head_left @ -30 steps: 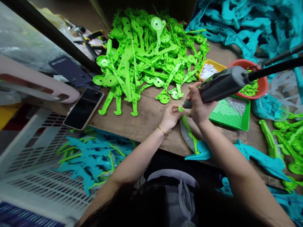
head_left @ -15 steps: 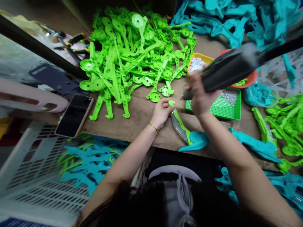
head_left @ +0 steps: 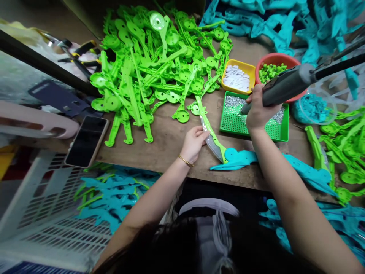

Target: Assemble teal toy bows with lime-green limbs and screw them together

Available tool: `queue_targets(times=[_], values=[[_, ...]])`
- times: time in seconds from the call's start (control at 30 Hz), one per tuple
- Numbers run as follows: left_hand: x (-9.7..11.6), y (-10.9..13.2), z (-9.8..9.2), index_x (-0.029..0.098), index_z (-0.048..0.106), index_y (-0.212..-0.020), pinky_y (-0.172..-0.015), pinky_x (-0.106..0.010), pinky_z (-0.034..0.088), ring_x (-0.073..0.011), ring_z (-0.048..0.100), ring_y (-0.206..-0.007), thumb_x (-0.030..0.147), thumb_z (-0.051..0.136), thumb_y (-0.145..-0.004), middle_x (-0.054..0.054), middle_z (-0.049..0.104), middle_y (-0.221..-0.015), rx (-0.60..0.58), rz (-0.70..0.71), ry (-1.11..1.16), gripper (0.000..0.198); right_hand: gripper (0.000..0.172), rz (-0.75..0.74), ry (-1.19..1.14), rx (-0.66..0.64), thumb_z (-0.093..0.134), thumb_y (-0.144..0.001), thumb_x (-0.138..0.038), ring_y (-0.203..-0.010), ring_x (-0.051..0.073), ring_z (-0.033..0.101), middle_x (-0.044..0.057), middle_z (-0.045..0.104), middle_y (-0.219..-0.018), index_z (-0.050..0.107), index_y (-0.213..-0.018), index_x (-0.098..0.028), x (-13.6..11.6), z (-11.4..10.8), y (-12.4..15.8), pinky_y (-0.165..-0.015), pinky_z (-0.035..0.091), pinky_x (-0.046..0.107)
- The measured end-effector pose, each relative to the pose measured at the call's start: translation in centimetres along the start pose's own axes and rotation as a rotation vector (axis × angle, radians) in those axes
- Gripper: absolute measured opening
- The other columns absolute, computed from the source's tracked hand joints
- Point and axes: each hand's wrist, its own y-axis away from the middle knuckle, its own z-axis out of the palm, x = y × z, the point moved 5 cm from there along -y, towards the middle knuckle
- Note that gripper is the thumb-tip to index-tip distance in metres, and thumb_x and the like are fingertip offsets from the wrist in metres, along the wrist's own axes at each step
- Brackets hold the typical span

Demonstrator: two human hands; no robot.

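My left hand pinches the green arm of a plastic assembly that has a clear curved strip along one side. The assembly's lower end is a teal piece lying near the table's front edge. In my right hand is a dark grey electric screwdriver, its fingers wrapped around the body. The screwdriver's tip points down into a green perforated tray of small metal screws. My forearm partly covers the teal piece's right end.
Behind lies a heap of green plastic arms. A yellow tray of white pieces and a red bowl of green bits stand beyond the screws. Teal parts fill the back right. A phone lies left; a white crate stands below.
My right hand has swung the screwdriver from beside the assembly's upper end to the screw tray. My left hand has slid lower along the green arm, uncovering its top end.
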Motion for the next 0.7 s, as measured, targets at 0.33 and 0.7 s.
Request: queue_targets(times=[0.33, 0.7], values=[[-2.1, 2.1, 1.1, 0.021, 0.039, -0.117, -0.072, -0.032, 0.056, -0.0148, 0.067, -0.068, 0.020, 0.085, -0.052, 0.003, 0.069, -0.077, -0.029, 0.008, 0.005, 0.079, 0.027, -0.055, -0.084, 0.078, 0.065, -0.079, -0.044, -0.046, 0.009, 0.051, -0.005, 0.059, -0.072, 0.051, -0.091, -0.024, -4.7, 0.0, -0.6, -0.047, 0.047, 0.027], [-2.8, 1.4, 0.8, 0.018, 0.049, -0.102, -0.073, -0.029, 0.052, -0.0145, 0.066, -0.071, 0.020, 0.085, -0.053, 0.001, 0.070, -0.081, -0.031, 0.079, 0.021, 0.061, 0.029, 0.079, -0.261, -0.302, 0.064, -0.083, -0.048, -0.052, 0.008, 0.055, -0.003, 0.061, -0.085, 0.055, -0.103, -0.030, -10.6, 1.9, 8.0, -0.047, 0.050, 0.025]])
